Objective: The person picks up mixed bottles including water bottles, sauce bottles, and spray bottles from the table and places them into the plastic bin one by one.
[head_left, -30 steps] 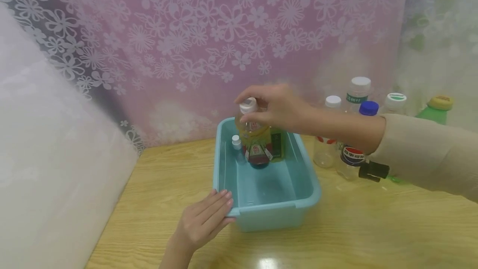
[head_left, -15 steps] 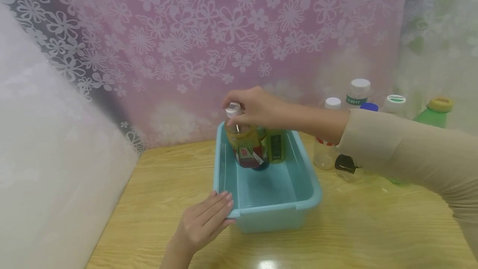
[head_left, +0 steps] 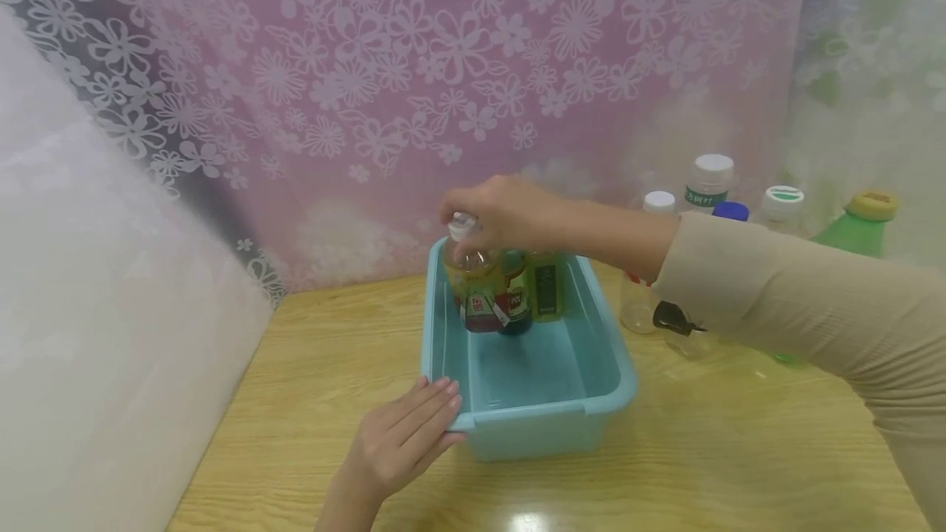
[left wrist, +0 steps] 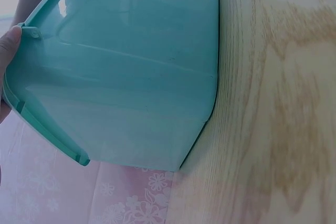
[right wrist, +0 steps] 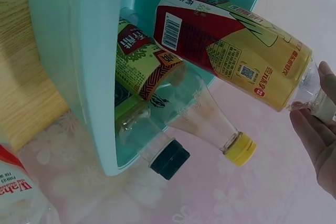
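Note:
My right hand (head_left: 510, 212) grips a plastic drink bottle (head_left: 476, 302) by its white-capped neck. The bottle has a yellow and dark red label and stands nearly upright in the far left part of a light blue plastic tub (head_left: 528, 433). In the right wrist view, my fingers hold the bottle (right wrist: 231, 51) at its neck. Beside it are a yellow-capped bottle (right wrist: 199, 114) and a dark-capped bottle (right wrist: 142, 135). My left hand (head_left: 399, 437) holds the tub's near left corner, fingers over the rim and thumb outside. The small white-capped bottle seen earlier is hidden now.
Several bottles stand on the wooden table (head_left: 325, 401) right of the tub, partly behind my right arm: a white-capped one (head_left: 658, 202), a blue-capped one (head_left: 730, 210) and a green one (head_left: 857, 228). A flowered curtain (head_left: 480, 64) hangs behind.
My right hand has shifted the drink bottle left and slightly down inside the tub, exposing the bottles to its right. My left hand has stayed on the rim.

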`<state>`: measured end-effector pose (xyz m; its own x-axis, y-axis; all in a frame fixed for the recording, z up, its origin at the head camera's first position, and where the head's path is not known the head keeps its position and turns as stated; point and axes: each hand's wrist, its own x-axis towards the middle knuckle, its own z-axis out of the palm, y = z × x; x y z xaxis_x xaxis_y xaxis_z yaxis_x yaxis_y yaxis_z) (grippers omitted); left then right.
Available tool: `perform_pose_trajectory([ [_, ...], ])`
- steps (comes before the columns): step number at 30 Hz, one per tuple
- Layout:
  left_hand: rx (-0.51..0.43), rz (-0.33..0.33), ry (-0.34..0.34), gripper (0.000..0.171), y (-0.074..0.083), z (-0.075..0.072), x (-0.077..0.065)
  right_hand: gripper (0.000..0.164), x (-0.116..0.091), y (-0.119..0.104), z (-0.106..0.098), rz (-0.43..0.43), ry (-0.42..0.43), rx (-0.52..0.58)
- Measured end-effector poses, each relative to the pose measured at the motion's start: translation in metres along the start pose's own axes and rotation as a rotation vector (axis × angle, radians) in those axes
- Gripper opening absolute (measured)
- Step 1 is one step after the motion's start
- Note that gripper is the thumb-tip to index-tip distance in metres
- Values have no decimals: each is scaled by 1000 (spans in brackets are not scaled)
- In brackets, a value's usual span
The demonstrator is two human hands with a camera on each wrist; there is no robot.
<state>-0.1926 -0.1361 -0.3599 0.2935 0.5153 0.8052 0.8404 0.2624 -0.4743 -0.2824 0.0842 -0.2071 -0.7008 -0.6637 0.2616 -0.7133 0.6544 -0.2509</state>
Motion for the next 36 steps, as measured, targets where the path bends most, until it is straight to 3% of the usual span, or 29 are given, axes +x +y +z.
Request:
perform_pose_trajectory([
  [11, 14, 15, -1, 24, -1, 0, 0, 37, 10, 2, 15, -42, 15, 31],
  [19, 10, 12, -7, 24, -1, 0, 0, 41, 14, 2, 26, 80, -83, 6],
  [30, 16, 15, -1, 24, -2, -1, 2, 41, 22, 12, 57, 46, -132, -20],
  [36, 21, 26, 5, 24, -2, 0, 2, 40, 27, 15, 67, 88, -187, -72],
])
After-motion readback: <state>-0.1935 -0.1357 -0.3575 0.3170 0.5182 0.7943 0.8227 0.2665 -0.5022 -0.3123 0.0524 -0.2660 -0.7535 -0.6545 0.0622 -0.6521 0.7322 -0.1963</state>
